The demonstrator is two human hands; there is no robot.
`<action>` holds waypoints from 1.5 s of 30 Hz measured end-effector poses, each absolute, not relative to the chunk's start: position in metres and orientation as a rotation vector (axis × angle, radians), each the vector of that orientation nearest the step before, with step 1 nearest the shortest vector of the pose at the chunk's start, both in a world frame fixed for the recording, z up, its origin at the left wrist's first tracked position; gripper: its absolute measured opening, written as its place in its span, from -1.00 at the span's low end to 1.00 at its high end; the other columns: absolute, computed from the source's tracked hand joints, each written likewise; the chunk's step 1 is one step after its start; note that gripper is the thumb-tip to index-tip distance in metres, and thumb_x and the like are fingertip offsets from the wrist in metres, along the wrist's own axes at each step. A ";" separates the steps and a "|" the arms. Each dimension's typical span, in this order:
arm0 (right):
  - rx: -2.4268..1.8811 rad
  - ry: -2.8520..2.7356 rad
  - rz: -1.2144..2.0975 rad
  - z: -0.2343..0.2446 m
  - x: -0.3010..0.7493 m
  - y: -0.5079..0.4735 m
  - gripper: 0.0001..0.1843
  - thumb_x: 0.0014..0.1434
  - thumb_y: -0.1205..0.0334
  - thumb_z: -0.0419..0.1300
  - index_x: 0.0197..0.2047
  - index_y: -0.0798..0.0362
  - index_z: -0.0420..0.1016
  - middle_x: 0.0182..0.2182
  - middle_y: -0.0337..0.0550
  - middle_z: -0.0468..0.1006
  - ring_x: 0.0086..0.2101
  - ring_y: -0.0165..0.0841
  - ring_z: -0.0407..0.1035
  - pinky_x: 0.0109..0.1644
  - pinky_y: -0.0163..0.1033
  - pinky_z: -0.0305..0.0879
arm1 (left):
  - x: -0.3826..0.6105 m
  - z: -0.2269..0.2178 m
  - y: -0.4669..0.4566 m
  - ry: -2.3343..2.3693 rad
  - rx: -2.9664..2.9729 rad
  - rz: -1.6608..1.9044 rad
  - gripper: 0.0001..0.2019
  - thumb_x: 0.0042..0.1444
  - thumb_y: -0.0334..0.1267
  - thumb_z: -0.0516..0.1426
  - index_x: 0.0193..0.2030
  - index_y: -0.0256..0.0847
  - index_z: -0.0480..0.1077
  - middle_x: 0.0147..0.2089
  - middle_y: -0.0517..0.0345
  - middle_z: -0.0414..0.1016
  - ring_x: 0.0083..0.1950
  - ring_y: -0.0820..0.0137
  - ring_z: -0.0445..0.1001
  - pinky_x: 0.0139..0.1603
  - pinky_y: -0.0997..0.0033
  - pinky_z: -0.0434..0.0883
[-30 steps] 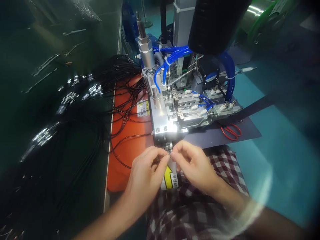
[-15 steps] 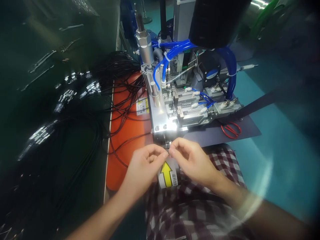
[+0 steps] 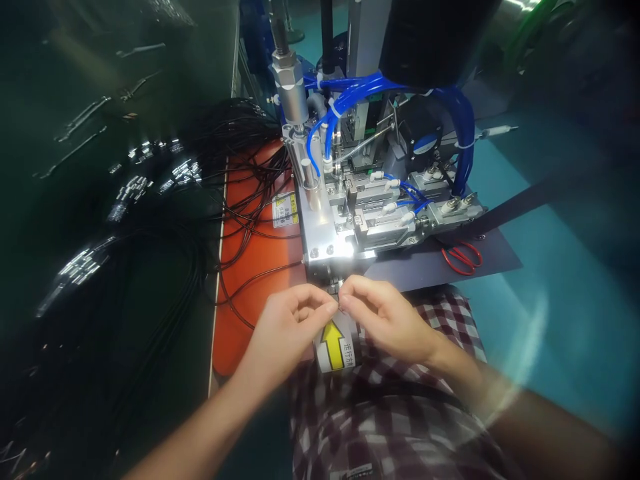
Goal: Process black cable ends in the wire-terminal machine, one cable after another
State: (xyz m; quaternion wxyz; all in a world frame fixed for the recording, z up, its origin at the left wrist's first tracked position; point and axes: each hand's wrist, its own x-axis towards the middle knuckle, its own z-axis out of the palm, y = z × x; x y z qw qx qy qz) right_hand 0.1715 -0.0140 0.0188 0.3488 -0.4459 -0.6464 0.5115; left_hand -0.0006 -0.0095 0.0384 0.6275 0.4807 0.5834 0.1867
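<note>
My left hand (image 3: 295,317) is closed in a pinch, thumb against forefinger, at the front of a metal machine (image 3: 320,233). Facing it, my right hand (image 3: 380,313) pinches too, and the fingertips of both hands almost meet. Whatever lies between them is too small and too covered to name. Just beyond the fingertips, a small dark fitting (image 3: 333,287) sticks out from the machine's front. Below the hands is a white label with a yellow arrow (image 3: 333,345) on a rounded dark part of the machine.
Black cables (image 3: 250,220) spread over the orange surface (image 3: 235,340) at left. Blue air tubes (image 3: 360,93) arch over the machine. Red-handled scissors (image 3: 461,259) lie on the dark plate at right. Loose metal pieces (image 3: 133,193) lie on the dark surface far left. Checked cloth (image 3: 400,427) covers my lap.
Both hands stay pinched together at nearly the same spot, with only a slight shift of the fingers. The view has moved very slightly.
</note>
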 end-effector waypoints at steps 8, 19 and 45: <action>-1.193 -1.305 1.493 0.004 0.171 -0.011 -0.75 0.27 0.25 0.06 -0.46 0.06 0.23 -0.55 -0.35 0.20 -0.52 -0.47 0.08 -0.44 -0.34 0.08 | 0.001 0.031 -0.008 1.354 1.453 0.564 -0.91 0.13 -0.25 0.16 -0.25 -0.20 0.39 -0.48 0.27 0.35 -0.49 0.51 0.32 -0.49 0.54 0.31; -1.296 -1.264 1.423 -0.016 0.176 -0.003 -0.74 0.27 0.25 0.04 -0.48 0.03 0.20 -0.56 -0.33 0.17 -0.51 -0.45 0.06 -0.45 -0.31 0.08 | -0.002 0.010 0.001 1.067 2.487 0.676 -0.74 0.16 -0.59 -0.01 -0.09 -0.37 0.41 -0.19 -0.05 0.45 -0.20 0.34 0.43 -0.21 0.40 0.43; -1.298 -1.272 1.248 -0.037 0.167 -0.009 -0.79 0.29 0.23 0.04 -0.41 0.03 0.24 -0.51 -0.31 0.20 -0.48 -0.43 0.11 -0.40 -0.31 0.11 | -0.002 0.002 0.003 1.186 2.520 0.588 -0.68 0.14 -0.57 -0.03 -0.05 -0.38 0.45 -0.28 -0.02 0.44 -0.30 0.35 0.45 -0.34 0.42 0.48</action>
